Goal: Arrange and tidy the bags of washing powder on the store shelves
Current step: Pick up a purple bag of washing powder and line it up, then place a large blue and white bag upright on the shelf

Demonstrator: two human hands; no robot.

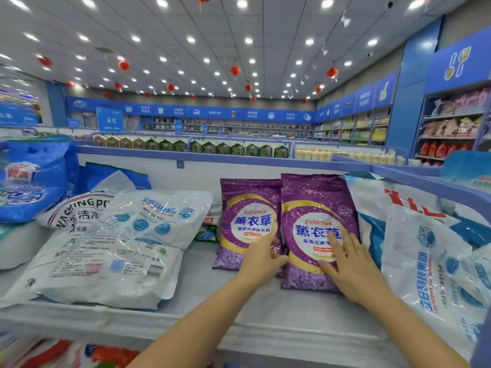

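The right hand (350,269) lies flat, fingers straight, on the nearer purple bag (316,208) at mid-shelf, the left hand (261,257) curls at its edge, grip unclear; the purple pair looks nearly squared, while the white bags (111,248) still sprawl.

Red lanterns (235,70) under a spotlit ceiling (279,25), green cartons (212,147) beyond, bottles (379,134) far right
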